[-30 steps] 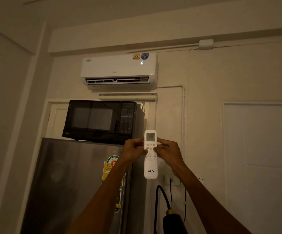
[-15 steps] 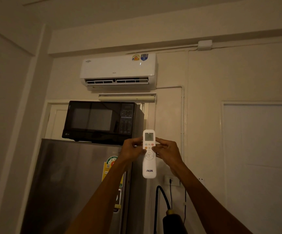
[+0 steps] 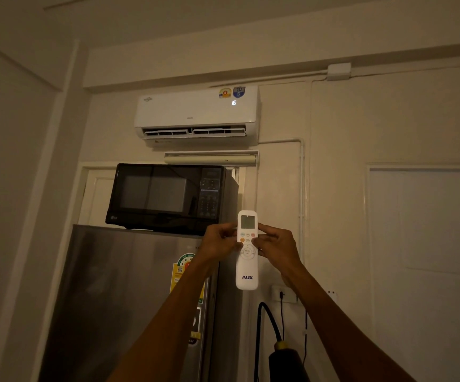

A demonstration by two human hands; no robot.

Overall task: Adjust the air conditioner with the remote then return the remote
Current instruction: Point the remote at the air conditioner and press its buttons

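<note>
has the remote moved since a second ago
Barely. The remote stays upright between both hands, its top level with the microwave's lower right corner as before. The small shifts match the camera's own movement.

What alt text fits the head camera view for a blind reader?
Two bare hands, left hand and right hand, hold a white AUX remote upright toward a white wall-mounted air conditioner, above a black microwave on a steel fridge.

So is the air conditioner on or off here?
On. The air conditioner shows a lit display on its front panel, and its bottom louver is open.
</note>
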